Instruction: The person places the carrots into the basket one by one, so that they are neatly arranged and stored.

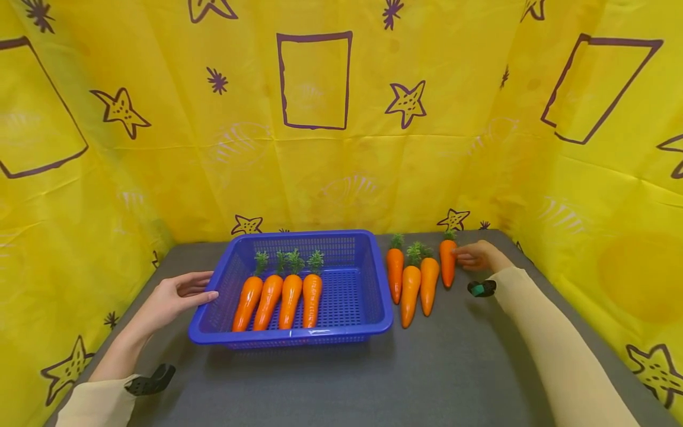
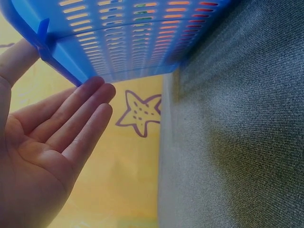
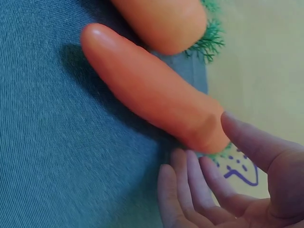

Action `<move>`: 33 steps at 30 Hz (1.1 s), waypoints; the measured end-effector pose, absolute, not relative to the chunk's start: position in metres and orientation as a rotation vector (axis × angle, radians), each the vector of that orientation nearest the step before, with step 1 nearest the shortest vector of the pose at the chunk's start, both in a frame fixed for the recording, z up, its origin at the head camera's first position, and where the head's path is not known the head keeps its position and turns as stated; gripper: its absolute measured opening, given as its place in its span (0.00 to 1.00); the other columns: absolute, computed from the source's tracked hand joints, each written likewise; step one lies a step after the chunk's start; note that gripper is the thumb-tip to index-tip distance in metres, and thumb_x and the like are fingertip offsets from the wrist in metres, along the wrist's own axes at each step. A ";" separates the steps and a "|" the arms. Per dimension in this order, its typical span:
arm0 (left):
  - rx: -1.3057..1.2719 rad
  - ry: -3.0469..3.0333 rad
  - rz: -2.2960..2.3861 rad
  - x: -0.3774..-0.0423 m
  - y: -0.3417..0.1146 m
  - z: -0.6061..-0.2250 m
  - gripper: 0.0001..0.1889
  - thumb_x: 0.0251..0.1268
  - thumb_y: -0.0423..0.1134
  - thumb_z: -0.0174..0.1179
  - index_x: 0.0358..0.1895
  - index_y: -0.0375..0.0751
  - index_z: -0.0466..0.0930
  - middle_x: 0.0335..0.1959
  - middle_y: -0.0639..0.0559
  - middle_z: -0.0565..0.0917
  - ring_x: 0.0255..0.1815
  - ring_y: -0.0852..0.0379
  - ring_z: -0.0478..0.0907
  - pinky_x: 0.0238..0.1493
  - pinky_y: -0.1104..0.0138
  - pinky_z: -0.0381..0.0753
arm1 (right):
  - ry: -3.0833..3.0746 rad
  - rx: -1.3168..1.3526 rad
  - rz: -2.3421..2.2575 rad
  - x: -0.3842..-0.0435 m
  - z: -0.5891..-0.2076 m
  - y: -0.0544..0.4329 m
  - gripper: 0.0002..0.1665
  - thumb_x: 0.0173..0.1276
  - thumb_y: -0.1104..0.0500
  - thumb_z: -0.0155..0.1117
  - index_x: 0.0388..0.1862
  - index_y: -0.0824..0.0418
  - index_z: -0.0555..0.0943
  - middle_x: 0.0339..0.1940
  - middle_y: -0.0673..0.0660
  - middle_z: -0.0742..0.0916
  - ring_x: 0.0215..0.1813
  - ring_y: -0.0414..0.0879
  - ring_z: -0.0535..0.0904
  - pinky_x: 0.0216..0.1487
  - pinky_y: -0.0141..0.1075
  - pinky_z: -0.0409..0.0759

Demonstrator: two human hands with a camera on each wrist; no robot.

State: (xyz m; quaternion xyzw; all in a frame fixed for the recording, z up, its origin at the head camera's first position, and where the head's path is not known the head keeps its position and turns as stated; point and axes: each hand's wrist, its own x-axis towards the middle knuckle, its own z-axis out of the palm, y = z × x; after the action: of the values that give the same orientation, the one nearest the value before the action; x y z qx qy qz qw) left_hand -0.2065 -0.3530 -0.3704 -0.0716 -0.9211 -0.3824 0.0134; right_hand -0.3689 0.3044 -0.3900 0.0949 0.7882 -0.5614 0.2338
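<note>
A blue plastic basket (image 1: pixel 341 337) stands on the dark cloth, with several orange carrots (image 1: pixel 290 296) with green tops lying side by side in its left part. At its left rim is my left hand (image 1: pixel 178 292), the thumb laid over the edge. The left wrist view shows this hand's fingers (image 2: pixel 83 126) nearly straight, fingertips right at the rim. On the right, my right hand (image 1: pixel 478 256) reaches a single carrot (image 1: pixel 447 261). In the right wrist view, the thumb is at that carrot's (image 3: pixel 147 85) leafy end, with the other fingers (image 3: pixel 192 183) spread below, not closed round it.
Three more carrots (image 1: pixel 411 290) lie between the basket and my right hand, tops toward the back. A yellow patterned curtain (image 1: pixel 320 178) hangs behind and on both sides. The dark cloth (image 1: pixel 331 385) covers the table surface.
</note>
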 end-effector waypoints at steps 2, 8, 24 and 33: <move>-0.220 -2.869 -1.191 -0.206 -0.353 -0.370 0.32 0.61 0.53 0.62 0.65 0.38 0.69 0.57 0.37 0.78 0.54 0.41 0.79 0.46 0.59 0.84 | 2.180 0.257 -1.523 -0.370 -0.394 0.302 0.39 0.73 0.55 0.52 0.72 0.76 0.51 0.73 0.73 0.60 0.72 0.63 0.60 0.70 0.47 0.65; -0.210 -2.872 -1.196 -0.206 -0.352 -0.370 0.33 0.61 0.53 0.62 0.65 0.38 0.69 0.58 0.36 0.78 0.55 0.40 0.78 0.47 0.58 0.84 | 2.201 0.267 -1.529 -0.369 -0.400 0.295 0.48 0.71 0.51 0.56 0.74 0.74 0.43 0.75 0.71 0.54 0.73 0.63 0.57 0.71 0.48 0.64; -0.210 -2.864 -1.186 -0.206 -0.352 -0.371 0.33 0.61 0.53 0.62 0.64 0.37 0.70 0.57 0.36 0.79 0.54 0.38 0.78 0.46 0.57 0.84 | 2.188 0.296 -1.613 -0.372 -0.404 0.280 0.31 0.66 0.53 0.63 0.62 0.69 0.67 0.48 0.53 0.77 0.42 0.41 0.79 0.60 0.43 0.77; -0.224 -2.857 -1.186 -0.206 -0.352 -0.372 0.32 0.61 0.53 0.62 0.64 0.37 0.70 0.56 0.36 0.79 0.54 0.39 0.78 0.46 0.58 0.84 | 2.177 0.330 -1.618 -0.374 -0.408 0.280 0.39 0.67 0.53 0.62 0.67 0.73 0.60 0.58 0.61 0.74 0.49 0.46 0.77 0.62 0.45 0.76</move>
State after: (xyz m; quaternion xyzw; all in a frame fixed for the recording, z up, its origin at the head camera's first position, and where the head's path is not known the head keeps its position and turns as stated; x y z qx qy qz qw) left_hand -0.2062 -0.3519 -0.3717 -0.0722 -0.9210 -0.3822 0.0201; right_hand -0.3741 0.2804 -0.4077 0.1181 0.7802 -0.5798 0.2030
